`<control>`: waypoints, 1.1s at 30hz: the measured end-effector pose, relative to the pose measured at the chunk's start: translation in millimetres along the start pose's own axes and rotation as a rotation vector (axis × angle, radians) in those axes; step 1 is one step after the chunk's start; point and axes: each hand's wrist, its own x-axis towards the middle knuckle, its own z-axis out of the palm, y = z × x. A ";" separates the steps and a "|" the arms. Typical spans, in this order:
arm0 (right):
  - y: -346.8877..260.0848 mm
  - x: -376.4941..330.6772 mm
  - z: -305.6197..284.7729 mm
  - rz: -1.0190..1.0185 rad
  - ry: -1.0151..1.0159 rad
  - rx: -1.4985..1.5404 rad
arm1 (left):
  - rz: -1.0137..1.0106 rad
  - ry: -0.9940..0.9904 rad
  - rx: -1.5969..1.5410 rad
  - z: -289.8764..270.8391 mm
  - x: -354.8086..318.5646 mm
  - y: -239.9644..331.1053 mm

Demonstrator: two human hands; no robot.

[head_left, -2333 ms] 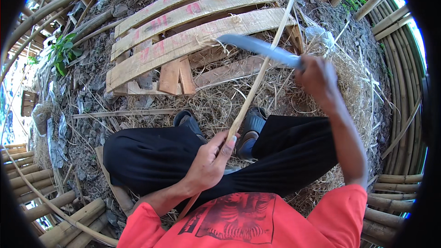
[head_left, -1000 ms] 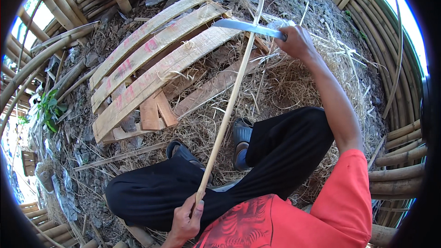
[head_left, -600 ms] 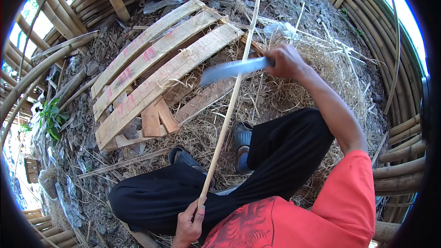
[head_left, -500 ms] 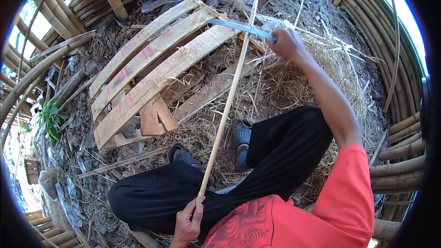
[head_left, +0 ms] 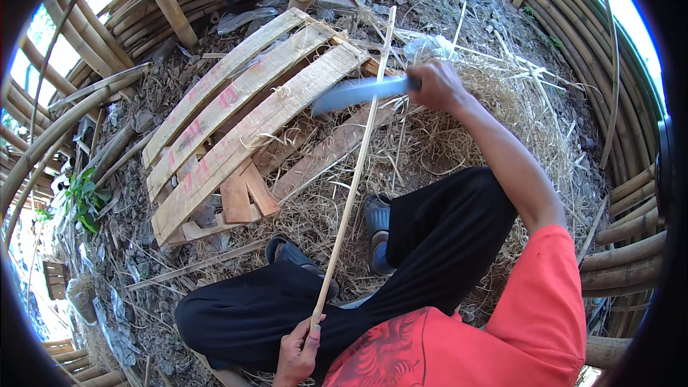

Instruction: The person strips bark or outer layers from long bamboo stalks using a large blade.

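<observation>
— Moved since 0.5 s ago? Knife blade [head_left: 358, 92] dropped from 12 toward the strip's [head_left: 356, 165] mid-upper part, now crossing it.

— Grips? Right hand [head_left: 438, 86] clamped on knife handle, 1 o'clock. Left hand [head_left: 297, 351] shut round strip's near end, 6 o'clock.

— Room, counts? Bamboo poles [head_left: 631, 193] ring the edges; 1 pallet [head_left: 236, 115] at 11, 3 top slats; 2 sandals [head_left: 376, 233].

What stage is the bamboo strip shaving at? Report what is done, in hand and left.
Done: pale shavings lie thick on the ground by the wooden pallet. In hand: the left hand grips the near end of the bamboo strip, and the right hand holds the knife blade across its far part. Left: cannot tell how much; the strip's surface is too small to judge.
</observation>
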 end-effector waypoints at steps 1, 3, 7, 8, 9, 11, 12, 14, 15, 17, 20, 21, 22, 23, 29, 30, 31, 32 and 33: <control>7.7 9.9 -3.4 0.327 -0.041 -0.006 | 0.014 -0.026 0.007 -0.1 -1.7 -0.3; 24.4 24.7 -20.4 0.691 -0.110 -0.057 | 0.033 -0.050 0.019 -0.6 -3.1 -2.6; 15.9 -5.3 -10.3 0.354 -0.046 0.093 | 0.030 -0.055 0.002 0.7 -6.6 2.7; 21.2 -2.5 -10.9 0.356 -0.043 0.089 | -0.015 -0.057 -0.070 2.0 -7.4 7.2; 20.4 5.3 -13.9 0.437 -0.079 0.033 | -0.016 -0.059 -0.066 1.9 -8.7 7.4; 28.6 12.1 -18.0 0.621 -0.076 -0.028 | -0.072 -0.045 -0.089 -1.2 -11.8 5.4; 34.9 10.3 -18.4 0.624 -0.070 -0.030 | -0.067 -0.047 -0.085 -1.2 -12.5 4.1; 49.5 2.1 -20.4 0.520 0.057 -0.047 | -0.033 -0.054 -0.065 -0.2 -13.4 2.1; 55.5 1.5 -25.8 0.660 0.001 0.012 | -0.029 -0.053 -0.066 3.5 -10.6 3.7; 82.6 -6.1 -31.2 0.963 -0.021 -0.055 | -0.008 -0.065 0.030 3.2 -10.3 7.8; 119.8 -36.5 -20.2 1.168 0.073 0.076 | 0.102 -0.047 0.161 4.4 -4.2 4.2; 126.0 -42.6 -19.4 1.207 0.155 0.126 | 0.102 -0.038 0.153 5.8 -2.0 2.0; 132.9 -44.3 -19.0 1.194 0.152 0.127 | 0.098 -0.026 0.190 4.2 1.7 0.8; 126.3 -45.1 -16.5 1.226 0.181 0.194 | 0.084 -0.010 0.226 3.2 1.8 5.6; 85.2 -53.9 -36.5 0.875 0.328 0.295 | 0.226 0.015 0.231 -7.0 25.1 59.7; 86.7 -54.7 -38.6 0.743 0.315 0.345 | 0.258 0.023 0.224 -9.4 33.0 67.1; 79.8 -52.5 -44.2 0.718 0.209 0.380 | 0.293 0.038 0.305 -11.5 41.8 81.7; 55.5 -44.9 -51.1 0.626 0.106 0.391 | 0.326 0.058 0.398 -15.6 51.6 94.7; 31.8 -34.0 -56.6 0.576 0.013 0.340 | 0.307 0.102 0.396 -18.5 54.4 102.2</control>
